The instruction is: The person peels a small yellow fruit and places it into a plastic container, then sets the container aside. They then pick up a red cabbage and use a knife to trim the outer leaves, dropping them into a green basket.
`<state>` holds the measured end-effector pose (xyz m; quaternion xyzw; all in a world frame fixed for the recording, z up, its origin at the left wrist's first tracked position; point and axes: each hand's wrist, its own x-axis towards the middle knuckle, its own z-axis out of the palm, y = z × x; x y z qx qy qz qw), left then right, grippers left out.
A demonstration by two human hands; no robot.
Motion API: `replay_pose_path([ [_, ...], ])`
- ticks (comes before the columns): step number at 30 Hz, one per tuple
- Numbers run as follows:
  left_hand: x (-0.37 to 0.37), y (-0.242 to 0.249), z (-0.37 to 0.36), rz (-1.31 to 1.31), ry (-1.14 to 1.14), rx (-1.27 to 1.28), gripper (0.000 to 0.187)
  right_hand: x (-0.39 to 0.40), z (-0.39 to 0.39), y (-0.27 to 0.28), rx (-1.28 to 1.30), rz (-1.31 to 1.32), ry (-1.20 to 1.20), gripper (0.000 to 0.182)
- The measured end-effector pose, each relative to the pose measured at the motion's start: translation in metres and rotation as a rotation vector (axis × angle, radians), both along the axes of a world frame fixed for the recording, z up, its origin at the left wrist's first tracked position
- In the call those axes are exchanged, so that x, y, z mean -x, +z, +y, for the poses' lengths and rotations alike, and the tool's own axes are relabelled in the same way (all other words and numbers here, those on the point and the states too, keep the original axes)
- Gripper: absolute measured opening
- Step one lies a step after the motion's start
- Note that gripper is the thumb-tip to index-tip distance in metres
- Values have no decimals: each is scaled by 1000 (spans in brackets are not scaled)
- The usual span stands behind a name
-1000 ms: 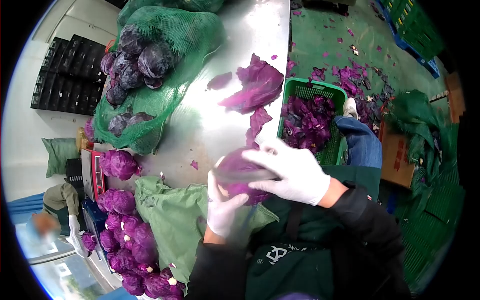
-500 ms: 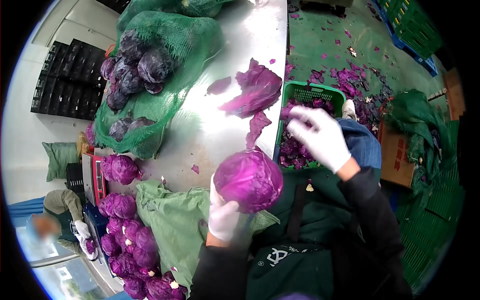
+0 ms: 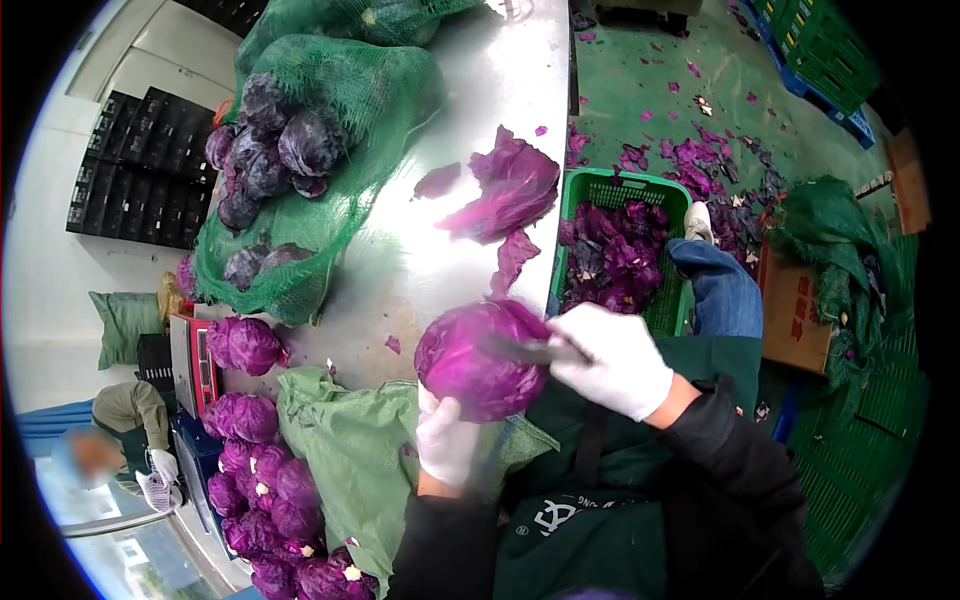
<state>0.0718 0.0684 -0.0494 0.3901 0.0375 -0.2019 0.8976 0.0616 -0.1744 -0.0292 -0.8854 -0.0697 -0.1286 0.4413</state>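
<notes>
One wide left grip (image 3: 447,442) cups cabbage (image 3: 462,372).

Purple cabbage (image 3: 465,375), white gloves (image 3: 612,362), pale green sack (image 3: 345,440), dark green apron (image 3: 625,545)

I get only a motion-blurred streak of the dark tool (image 3: 525,351) against the cabbage (image 3: 470,365). My view's top edge cuts off the surface (image 3: 400,255) and the upper net bag (image 3: 320,20).
</notes>
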Motion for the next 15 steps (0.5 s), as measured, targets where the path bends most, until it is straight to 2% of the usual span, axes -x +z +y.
replay_pose_path([
  [1,2,-1,2,37,14,62,74,-4,-4,-6,56,-30,-59,25],
  [2,5,-3,5,74,26,124,74,-16,-10,-16,5,-121,-222,12],
  [3,6,-4,7,112,37,186,74,-25,-29,-22,-12,-19,-290,9],
  [4,6,0,9,139,7,160,75,-32,-49,-41,90,32,-388,12],
  [5,6,-1,11,147,27,177,76,-34,-68,-61,239,-4,-430,25],
  [7,2,-2,8,154,67,214,79,-33,-61,-36,250,-93,-523,43],
  [8,0,2,4,121,79,84,87,-27,-47,-18,34,156,-492,50],
  [9,-2,6,1,116,71,107,90,-23,-34,-19,-156,117,-411,47],
  [10,-7,8,-3,107,56,132,93,-19,-22,-12,-422,343,-226,45],
  [11,-13,13,-9,95,39,159,96,-11,-9,4,-935,719,-87,46],
  [12,-18,30,-19,74,-25,88,106,-9,3,10,-1016,938,37,49],
  [13,-21,20,-12,44,-47,-91,108,-7,10,-1,-1060,1163,172,51],
  [14,-22,2,4,18,-64,-273,110,-4,14,-11,-1296,1097,226,48],
  [15,-23,22,-1,-16,-148,-290,112,-3,18,-13,-1530,1023,284,46],
])
